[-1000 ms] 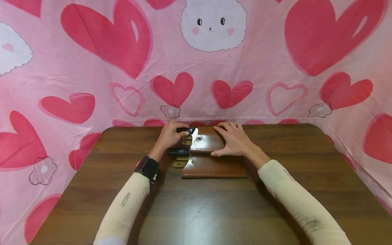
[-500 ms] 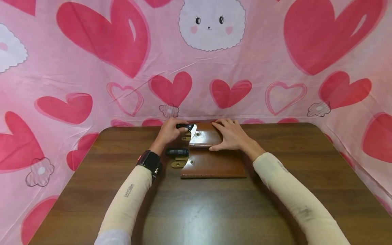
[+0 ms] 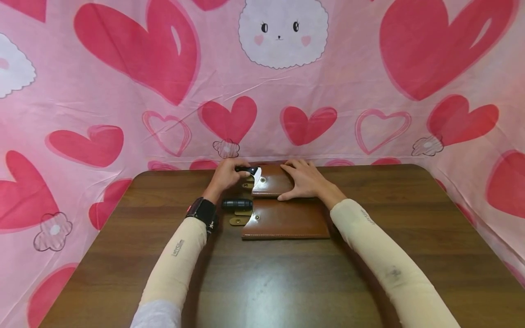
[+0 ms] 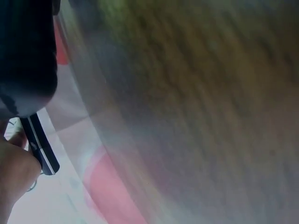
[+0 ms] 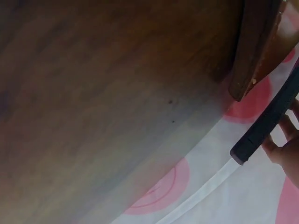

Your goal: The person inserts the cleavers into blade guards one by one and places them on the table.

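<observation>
Near the far table edge, my left hand [image 3: 227,176] pinches the black handle [image 3: 247,170] of a knife. A strip of its bright blade [image 3: 257,177] shows; the rest is inside a brown leather sheath [image 3: 275,183]. My right hand [image 3: 306,180] grips that sheath across its width, thumb at the near edge, fingers over the far edge. In the right wrist view, fingers [image 5: 282,151] curl at a dark edge [image 5: 264,126]. A second leather sheath [image 3: 291,223] lies just nearer, untouched, with a thick black handle [image 3: 237,203] sticking out left.
Snap straps [image 3: 238,221] stick out from the sheaths' left ends. Wooden table [image 3: 262,282] extends around them, its far edge meeting a pink heart-patterned cloth [image 3: 328,82]. My left wrist wears a black band [image 3: 202,209].
Both hands have shifted the far sheath and its knife slightly away and to the left. It overlapped the nearer sheath before; now a narrow dark gap shows between them.
</observation>
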`<action>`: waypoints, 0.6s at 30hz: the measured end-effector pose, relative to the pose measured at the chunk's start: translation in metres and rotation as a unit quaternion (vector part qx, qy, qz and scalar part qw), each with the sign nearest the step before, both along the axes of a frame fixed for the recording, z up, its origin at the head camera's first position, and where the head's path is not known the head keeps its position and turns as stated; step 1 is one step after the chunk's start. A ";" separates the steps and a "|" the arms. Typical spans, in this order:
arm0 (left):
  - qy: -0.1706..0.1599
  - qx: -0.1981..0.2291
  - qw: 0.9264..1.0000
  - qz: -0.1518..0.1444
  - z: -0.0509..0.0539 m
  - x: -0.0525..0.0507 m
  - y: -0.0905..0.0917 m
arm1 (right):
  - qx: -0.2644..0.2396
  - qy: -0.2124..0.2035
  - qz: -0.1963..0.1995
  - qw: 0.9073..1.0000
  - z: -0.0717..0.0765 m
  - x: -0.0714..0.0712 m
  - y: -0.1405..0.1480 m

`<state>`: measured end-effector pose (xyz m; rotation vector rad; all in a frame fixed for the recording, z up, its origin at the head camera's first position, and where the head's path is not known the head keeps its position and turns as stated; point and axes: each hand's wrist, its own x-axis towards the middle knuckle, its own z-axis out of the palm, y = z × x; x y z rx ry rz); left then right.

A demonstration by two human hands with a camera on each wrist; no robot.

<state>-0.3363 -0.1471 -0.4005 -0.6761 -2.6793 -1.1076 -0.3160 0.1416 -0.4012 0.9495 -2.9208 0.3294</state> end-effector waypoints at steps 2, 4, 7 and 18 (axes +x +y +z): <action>-0.002 0.002 1.000 -0.001 -0.002 -0.002 0.000 | 0.002 -0.001 0.001 1.000 -0.001 -0.001 -0.001; -0.006 0.006 1.000 0.000 -0.004 -0.004 -0.001 | 0.001 -0.005 0.000 1.000 -0.001 -0.002 -0.001; -0.012 0.010 1.000 -0.001 -0.006 -0.006 -0.001 | 0.002 -0.013 -0.003 1.000 -0.002 -0.003 -0.002; -0.043 -0.011 0.999 -0.002 -0.009 -0.014 -0.005 | 0.020 -0.031 -0.004 0.999 -0.005 -0.007 -0.006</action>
